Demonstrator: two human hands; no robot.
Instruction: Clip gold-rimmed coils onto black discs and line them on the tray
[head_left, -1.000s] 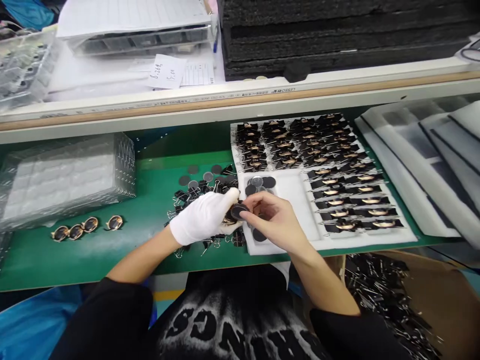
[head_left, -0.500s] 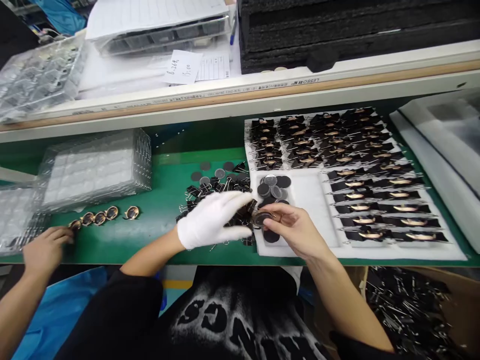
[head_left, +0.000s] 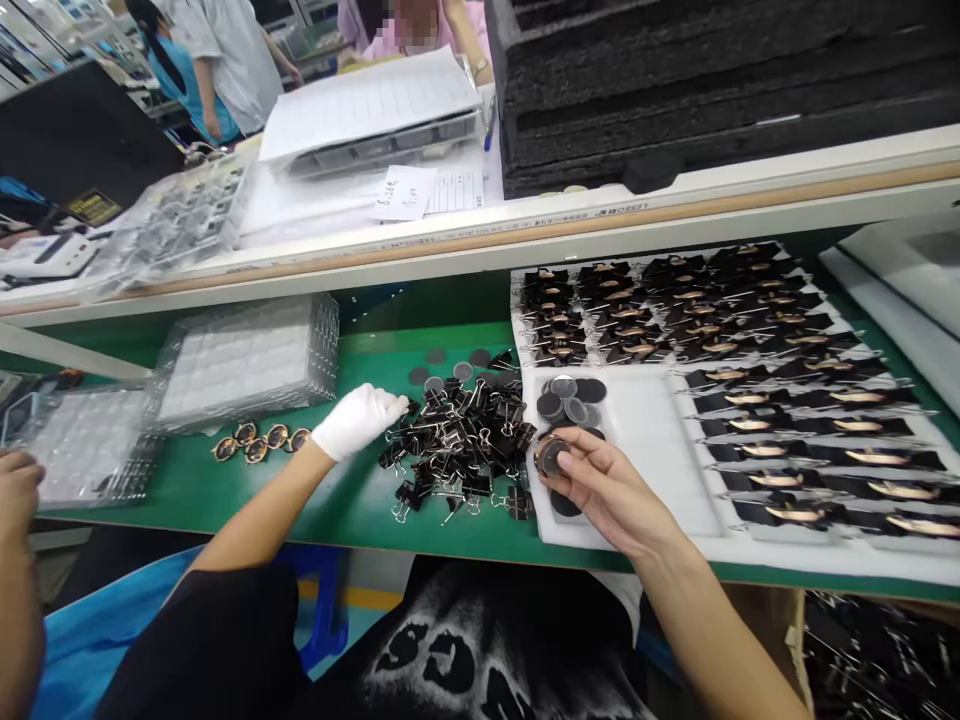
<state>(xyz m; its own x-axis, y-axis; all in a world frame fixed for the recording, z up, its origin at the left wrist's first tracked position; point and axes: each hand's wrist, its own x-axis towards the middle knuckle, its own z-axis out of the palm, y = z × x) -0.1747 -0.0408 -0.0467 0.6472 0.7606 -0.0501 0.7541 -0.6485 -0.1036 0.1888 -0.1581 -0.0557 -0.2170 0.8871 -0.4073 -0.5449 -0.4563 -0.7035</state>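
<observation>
In my bare right hand (head_left: 607, 490) is a round, gold-rimmed case (head_left: 551, 455) with a dark disc on it, held between thumb and fingers above the left edge of the white foam tray (head_left: 667, 440). My left hand (head_left: 360, 420), in a white glove, is at the left side of a heap of black binder clips (head_left: 457, 440). Its fingers are pinched together; a small dark thing shows at the tips, too small to name. Dark and clear discs (head_left: 566, 400) lie in the tray's left part, close to my right hand. More gold-rimmed round cases (head_left: 255, 450) lie left of my gloved hand.
Rows of clipped gold-rimmed pieces (head_left: 765, 450) fill the tray's right and back. Clear plastic trays (head_left: 240, 360) are stacked at left. A shelf edge (head_left: 450, 250) crosses above the bench. Another person's hand (head_left: 19, 490) is at far left. A box of clips (head_left: 885, 650) stands below right.
My gloved left hand has moved left, away from the round case, to the heap's left side. My right hand still holds the case. The other person's hand has withdrawn left. The view has shifted.
</observation>
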